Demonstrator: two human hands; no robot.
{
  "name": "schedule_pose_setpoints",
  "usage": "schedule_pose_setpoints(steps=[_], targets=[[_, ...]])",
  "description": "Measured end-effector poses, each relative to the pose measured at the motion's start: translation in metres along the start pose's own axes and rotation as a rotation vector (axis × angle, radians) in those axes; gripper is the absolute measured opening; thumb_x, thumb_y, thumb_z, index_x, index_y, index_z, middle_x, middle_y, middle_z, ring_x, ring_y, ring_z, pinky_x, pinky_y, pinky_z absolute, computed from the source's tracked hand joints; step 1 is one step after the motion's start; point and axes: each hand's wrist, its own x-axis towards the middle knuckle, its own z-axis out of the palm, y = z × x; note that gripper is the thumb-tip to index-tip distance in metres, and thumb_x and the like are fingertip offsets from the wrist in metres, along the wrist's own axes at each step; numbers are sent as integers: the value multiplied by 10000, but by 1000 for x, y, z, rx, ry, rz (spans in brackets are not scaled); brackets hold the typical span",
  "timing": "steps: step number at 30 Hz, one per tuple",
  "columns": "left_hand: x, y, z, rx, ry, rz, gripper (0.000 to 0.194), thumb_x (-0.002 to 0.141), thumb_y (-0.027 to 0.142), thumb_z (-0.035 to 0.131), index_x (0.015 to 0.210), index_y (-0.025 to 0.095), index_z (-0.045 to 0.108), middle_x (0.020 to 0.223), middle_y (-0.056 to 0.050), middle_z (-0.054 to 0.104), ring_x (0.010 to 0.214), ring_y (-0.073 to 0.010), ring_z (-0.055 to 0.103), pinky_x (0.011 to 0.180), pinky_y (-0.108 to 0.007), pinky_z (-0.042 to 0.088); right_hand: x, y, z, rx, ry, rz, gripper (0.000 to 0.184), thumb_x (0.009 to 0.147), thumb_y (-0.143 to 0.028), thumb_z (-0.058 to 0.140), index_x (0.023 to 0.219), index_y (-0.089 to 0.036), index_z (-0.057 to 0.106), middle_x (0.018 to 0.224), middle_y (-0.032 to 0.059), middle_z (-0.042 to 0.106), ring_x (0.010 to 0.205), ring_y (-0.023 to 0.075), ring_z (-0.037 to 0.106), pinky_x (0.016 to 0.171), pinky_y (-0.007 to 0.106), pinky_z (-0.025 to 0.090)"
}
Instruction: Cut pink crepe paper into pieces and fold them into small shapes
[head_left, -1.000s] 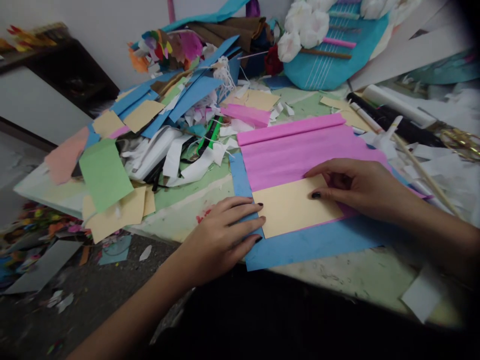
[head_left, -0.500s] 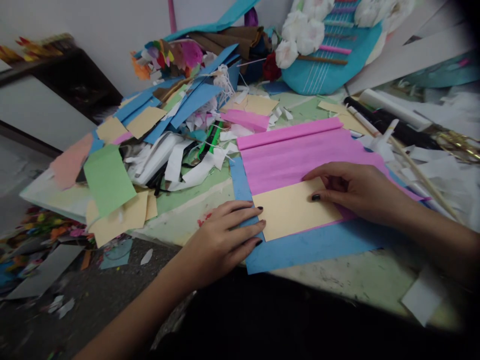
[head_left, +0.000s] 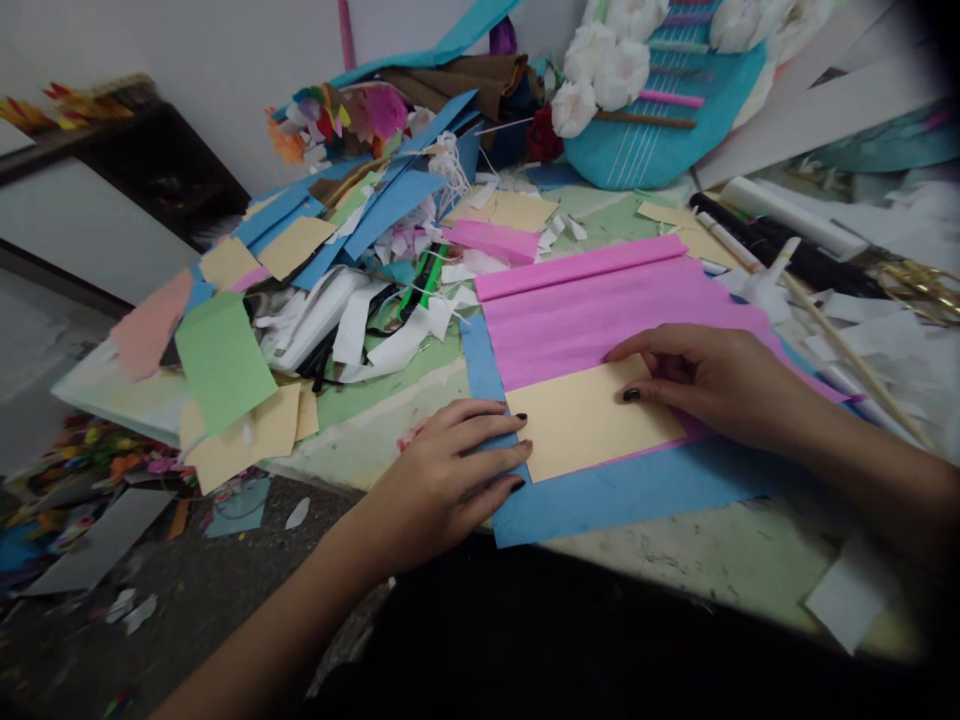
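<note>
A cream rectangle of card (head_left: 585, 425) lies on the lower part of a bright pink crepe paper sheet (head_left: 585, 320). Under both is a blue sheet of paper (head_left: 600, 508), showing along the left and front. My left hand (head_left: 461, 470) rests flat, its fingers stretched out and their tips at the card's left edge. At the card's right end, my right hand (head_left: 697, 380) is curled, the thumb on its surface and the forefinger at its upper edge. The other right fingers are partly hidden. A rolled or folded pink strip (head_left: 581, 267) runs along the crepe's far edge.
Paper scraps, a green card (head_left: 225, 360) and white strips crowd the table's left side. A turquoise guitar-shaped piece (head_left: 652, 130) with white paper flowers stands at the back. Black and white rolls and a thin stick (head_left: 847, 350) lie right. Scraps litter the floor.
The view has shifted very slightly, so the left-hand things sit a little further right. Both hands and the card stay in place.
</note>
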Motion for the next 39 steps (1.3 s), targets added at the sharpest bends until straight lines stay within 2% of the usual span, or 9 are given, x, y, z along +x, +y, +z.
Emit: schedule_pose_setpoints(steps=[3, 7, 18, 36, 39], targets=[[-1, 0, 0, 5, -18, 3, 214, 877, 176, 550, 1077, 180, 628, 1136, -99, 634, 1152, -245, 501, 944, -464, 472, 1, -1, -1, -36, -15, 4, 312, 775, -436, 631, 1036, -266, 650, 645, -15, 529, 539, 127, 450, 510, 264, 338], [-2, 0, 1, 21, -34, 8, 226, 879, 170, 550, 1091, 159, 627, 1161, -107, 624, 1173, -252, 479, 957, -463, 461, 2, -2, -2, -61, -26, 62, 370, 758, -395, 656, 1084, -233, 592, 679, -20, 550, 533, 115, 457, 509, 252, 342], [-3, 1, -1, 29, -57, 7, 243, 893, 168, 530, 1114, 149, 627, 1200, -99, 612, 1211, -235, 455, 984, -434, 446, -1, 2, -3, 46, -59, 74, 250, 759, -380, 652, 937, -213, 596, 662, -29, 535, 561, 107, 473, 507, 227, 367], [-2, 4, -1, 35, -44, -7, 233, 891, 169, 530, 1104, 143, 622, 1174, -101, 620, 1204, -231, 459, 985, -419, 450, 1, 4, -2, 41, -76, 66, 235, 755, -339, 651, 939, -210, 583, 675, -24, 544, 578, 110, 485, 518, 237, 372], [2, 8, -1, 77, -56, -5, 221, 891, 176, 526, 1090, 136, 614, 1151, -99, 625, 1217, -250, 447, 1006, -446, 421, 1, 2, -2, 65, -67, 71, 242, 751, -348, 652, 935, -206, 582, 674, -25, 538, 572, 109, 478, 511, 234, 367]])
